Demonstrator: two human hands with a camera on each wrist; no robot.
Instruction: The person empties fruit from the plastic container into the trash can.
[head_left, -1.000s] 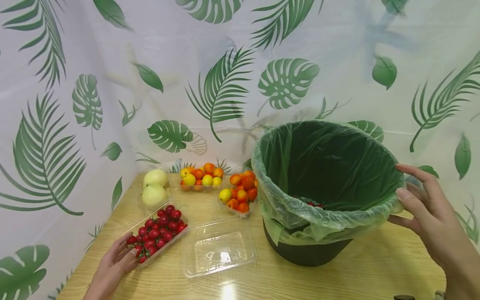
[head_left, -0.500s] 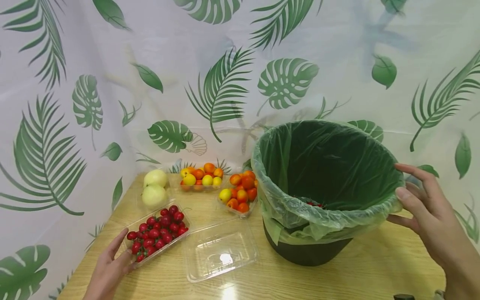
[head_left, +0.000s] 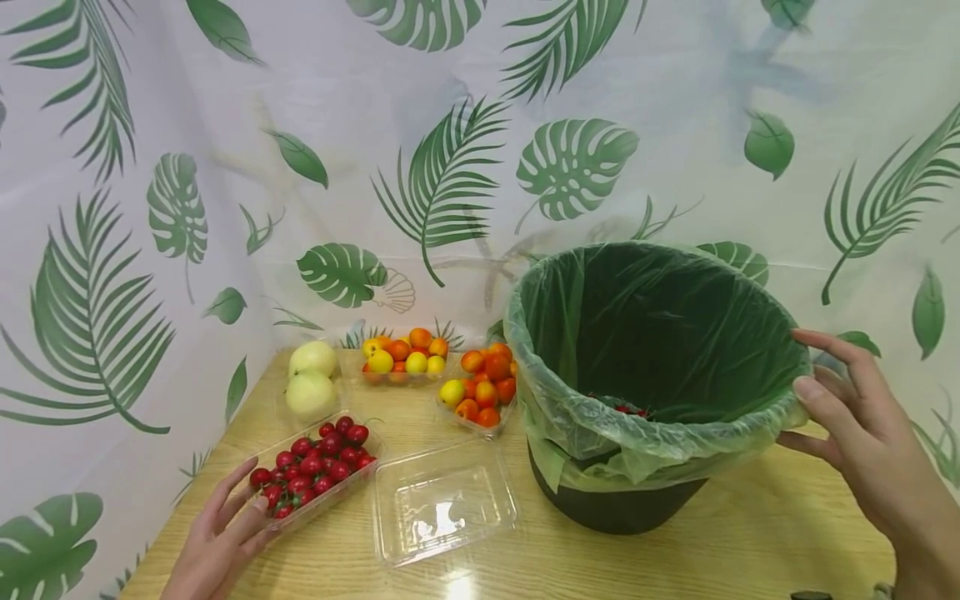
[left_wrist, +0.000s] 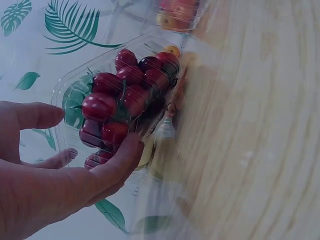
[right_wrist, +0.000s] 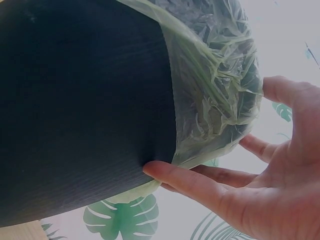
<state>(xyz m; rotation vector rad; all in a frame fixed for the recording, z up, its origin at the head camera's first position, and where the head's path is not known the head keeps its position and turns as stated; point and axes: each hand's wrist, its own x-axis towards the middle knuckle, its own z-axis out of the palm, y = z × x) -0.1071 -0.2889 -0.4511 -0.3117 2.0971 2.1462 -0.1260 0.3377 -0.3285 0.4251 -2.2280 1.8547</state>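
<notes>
In the head view my left hand [head_left: 221, 529] grips the near left end of a clear plastic tray of cherry tomatoes, its thumb on one side and fingers on the other. Small red cherry tomatoes [head_left: 315, 462] with green stems fill the tray, and they also show up close in the left wrist view through the clear tray wall [left_wrist: 59, 95]. At the right, my right hand [head_left: 862, 425] holds the rim of a black trash bin [head_left: 622, 508] lined with a thin green bag [head_left: 645, 450]. In the right wrist view its fingertips [right_wrist: 160, 170] press the bin's side. Some red bits [head_left: 630, 409] lie inside the bin.
An upturned clear plastic tray or lid [head_left: 446, 504] lies between the tomatoes and the bin. Behind stand two boxes of orange and yellow fruit [head_left: 405, 358], [head_left: 480, 387] and a pack with two pale green round fruits [head_left: 311, 392]. A leaf-print curtain [head_left: 450, 183] closes off the back.
The left hand and tomato tray have shifted slightly, and the clear tray or lid beside them has slid a little toward me. The right hand and bin stay put.
</notes>
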